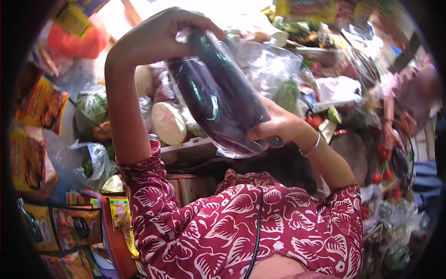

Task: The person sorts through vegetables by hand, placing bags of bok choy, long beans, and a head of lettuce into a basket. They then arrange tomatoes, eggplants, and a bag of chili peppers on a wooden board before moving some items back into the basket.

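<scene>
Two or more dark purple eggplants [223,76] lie side by side in a clear plastic bag, held up at a slant in front of my chest. My left hand [165,30] grips the upper end of the bag, its fingers bent over the top. At the lower right end, my right hand [281,122] clasps the bagged eggplants, thumb pressed on the front; its other fingers are mostly hidden behind. Behind the bag sit a pale round vegetable [168,123] and a clear bag of green vegetables [289,95].
Seasoning packets [44,104] hang at the left, with a red plastic bag [76,39] above. Bagged greens [90,104] lie near my left arm. At the right, another person's hand [392,137] is near tomatoes [377,177] and an eggplant [399,160]. A white tray [334,103] stands behind.
</scene>
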`<action>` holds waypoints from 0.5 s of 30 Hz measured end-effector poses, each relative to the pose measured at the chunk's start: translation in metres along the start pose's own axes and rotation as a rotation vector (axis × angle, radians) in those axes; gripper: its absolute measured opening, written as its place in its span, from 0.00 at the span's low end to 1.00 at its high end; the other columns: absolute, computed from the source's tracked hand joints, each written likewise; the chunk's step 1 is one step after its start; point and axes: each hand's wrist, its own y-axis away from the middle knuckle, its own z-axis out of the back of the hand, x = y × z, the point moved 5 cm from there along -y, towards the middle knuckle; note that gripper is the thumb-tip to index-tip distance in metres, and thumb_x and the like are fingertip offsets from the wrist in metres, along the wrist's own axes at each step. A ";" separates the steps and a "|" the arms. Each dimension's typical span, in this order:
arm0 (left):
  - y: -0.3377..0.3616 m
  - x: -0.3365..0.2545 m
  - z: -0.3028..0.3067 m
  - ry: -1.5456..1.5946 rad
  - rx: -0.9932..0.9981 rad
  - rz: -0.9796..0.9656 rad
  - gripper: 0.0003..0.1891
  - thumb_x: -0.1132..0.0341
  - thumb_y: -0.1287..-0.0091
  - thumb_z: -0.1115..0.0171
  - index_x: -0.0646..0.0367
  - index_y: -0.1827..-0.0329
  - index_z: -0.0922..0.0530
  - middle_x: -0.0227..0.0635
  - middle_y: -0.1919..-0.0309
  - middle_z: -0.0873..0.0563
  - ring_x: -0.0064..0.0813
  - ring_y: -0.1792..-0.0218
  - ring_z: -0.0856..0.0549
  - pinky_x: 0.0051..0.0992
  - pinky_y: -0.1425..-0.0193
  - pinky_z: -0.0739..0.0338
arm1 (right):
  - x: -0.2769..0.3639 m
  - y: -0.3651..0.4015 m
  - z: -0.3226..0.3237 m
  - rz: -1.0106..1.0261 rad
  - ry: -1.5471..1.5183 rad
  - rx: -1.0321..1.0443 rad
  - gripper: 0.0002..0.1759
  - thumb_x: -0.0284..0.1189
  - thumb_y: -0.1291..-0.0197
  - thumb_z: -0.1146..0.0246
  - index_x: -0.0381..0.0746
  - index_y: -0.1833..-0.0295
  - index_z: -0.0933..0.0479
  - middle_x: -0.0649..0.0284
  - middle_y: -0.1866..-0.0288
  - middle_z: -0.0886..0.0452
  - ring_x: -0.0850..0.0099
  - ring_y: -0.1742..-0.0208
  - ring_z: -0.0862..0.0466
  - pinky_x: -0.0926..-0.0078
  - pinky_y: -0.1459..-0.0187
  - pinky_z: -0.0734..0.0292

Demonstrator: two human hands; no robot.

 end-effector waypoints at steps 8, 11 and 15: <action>-0.013 0.012 0.019 0.302 -0.619 -0.115 0.22 0.65 0.33 0.56 0.70 0.39 0.33 0.42 0.41 0.28 0.33 0.41 0.27 0.32 0.33 0.35 | -0.045 0.193 0.042 -0.004 -0.375 -0.743 0.42 0.20 0.57 0.39 0.34 0.32 0.44 0.59 0.41 0.29 0.72 0.43 0.27 0.75 0.41 0.33; -0.009 0.045 0.000 0.407 -0.546 -0.168 0.22 0.67 0.30 0.57 0.69 0.36 0.36 0.43 0.39 0.30 0.35 0.40 0.28 0.32 0.33 0.35 | -0.113 0.266 0.072 -0.040 -0.456 -1.191 0.15 0.24 0.50 0.41 0.36 0.54 0.27 0.64 0.64 0.21 0.76 0.66 0.19 0.78 0.61 0.21; 0.000 0.067 -0.022 0.459 -0.526 -0.118 0.21 0.67 0.31 0.52 0.70 0.38 0.34 0.44 0.46 0.25 0.34 0.42 0.27 0.36 0.34 0.35 | -0.135 0.327 0.051 0.049 -0.604 -1.462 0.10 0.26 0.50 0.40 0.37 0.61 0.25 0.64 0.68 0.20 0.76 0.68 0.19 0.78 0.63 0.21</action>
